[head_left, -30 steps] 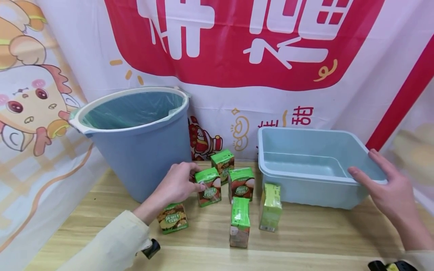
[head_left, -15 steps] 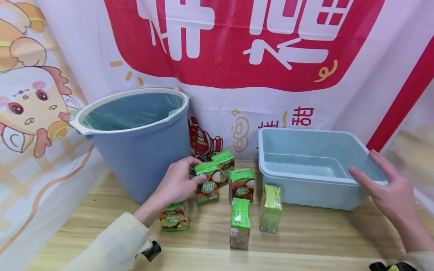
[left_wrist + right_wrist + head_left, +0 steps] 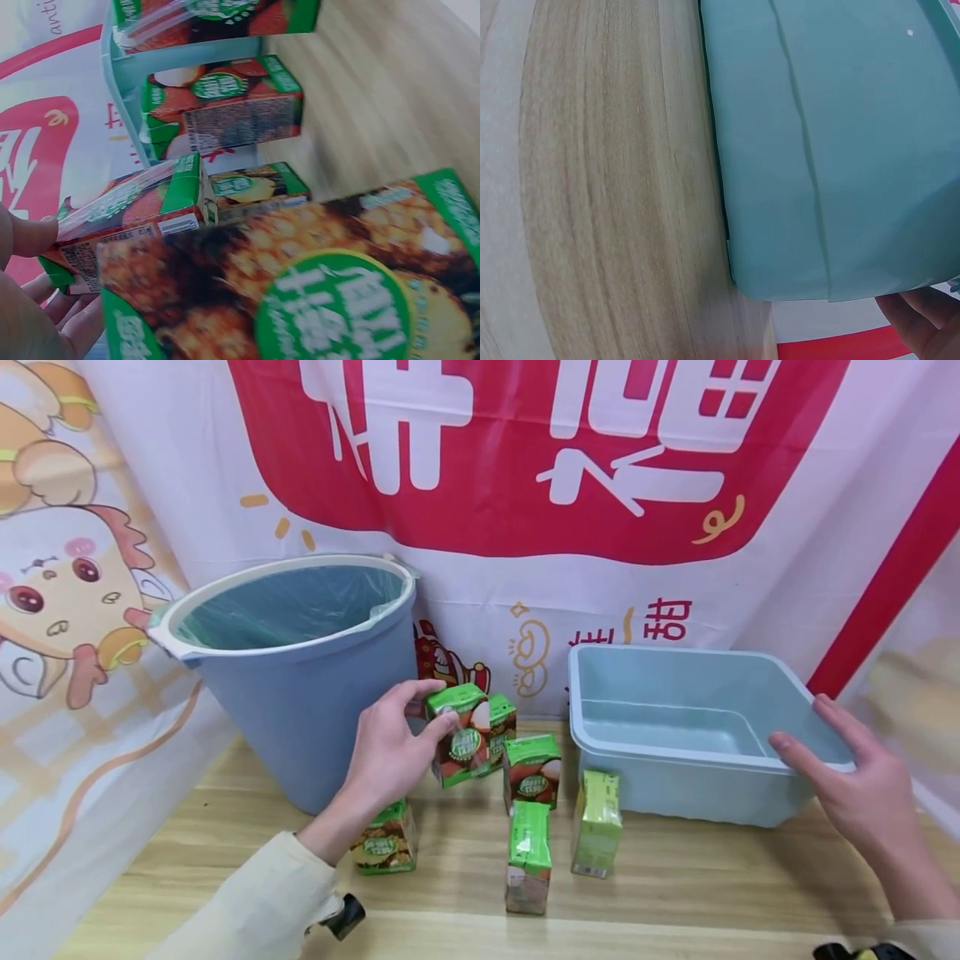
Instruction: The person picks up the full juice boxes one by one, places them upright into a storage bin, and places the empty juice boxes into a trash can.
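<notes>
My left hand (image 3: 393,743) pinches a green-topped juice box (image 3: 459,735) between thumb and fingers, its base above the table. In the left wrist view, this juice box (image 3: 142,214) shows red fruit and a wrapped straw. Partly behind it stands a pineapple juice box (image 3: 501,727). Another pineapple juice box (image 3: 386,843) is below my left wrist and looms large in the left wrist view. My right hand (image 3: 870,793) holds the near right corner of a light blue plastic tub (image 3: 705,785), thumb over the rim and fingers outside, partly hidden in the right wrist view.
A blue bin (image 3: 315,693) with a clear liner stands left of the boxes. Between bin and tub are a red-fruit juice box (image 3: 532,785), a juice box turned side-on (image 3: 528,860) and a yellow-green juice box (image 3: 597,822). A printed cloth (image 3: 487,510) hangs behind the table (image 3: 675,893).
My left hand has raised the juice box off the table and up toward the back, so it now overlaps the pineapple box behind. My right hand has stayed on the tub.
</notes>
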### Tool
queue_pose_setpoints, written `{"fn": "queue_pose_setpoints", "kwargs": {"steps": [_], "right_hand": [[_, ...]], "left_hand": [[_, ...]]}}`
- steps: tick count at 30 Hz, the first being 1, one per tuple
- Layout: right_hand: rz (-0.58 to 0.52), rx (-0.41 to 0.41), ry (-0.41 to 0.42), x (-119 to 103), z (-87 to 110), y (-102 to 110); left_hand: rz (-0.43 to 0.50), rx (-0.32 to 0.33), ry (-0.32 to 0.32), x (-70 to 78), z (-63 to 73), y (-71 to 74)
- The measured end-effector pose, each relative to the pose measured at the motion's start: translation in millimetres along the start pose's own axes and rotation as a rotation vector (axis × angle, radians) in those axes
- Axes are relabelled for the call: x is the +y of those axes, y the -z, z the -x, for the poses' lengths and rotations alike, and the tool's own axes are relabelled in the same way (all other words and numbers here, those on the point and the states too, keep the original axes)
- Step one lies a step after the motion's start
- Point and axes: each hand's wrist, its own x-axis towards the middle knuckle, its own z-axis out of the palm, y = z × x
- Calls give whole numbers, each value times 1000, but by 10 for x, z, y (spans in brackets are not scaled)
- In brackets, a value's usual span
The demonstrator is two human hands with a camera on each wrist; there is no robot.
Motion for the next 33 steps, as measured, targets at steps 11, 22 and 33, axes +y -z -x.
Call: {"fn": "queue_pose_setpoints", "kwargs": {"steps": [11,22,33], "right_hand": [[10,-14,-6,-40,-8,13],[-6,-9,9,-82,-5,6],[-10,-12,19,-96,-9,12]], "left_hand": [[90,100,-59,203,-66,-87],[101,125,-81,364,-171,-112],[127,147,-104,518,-254,-129]]}}
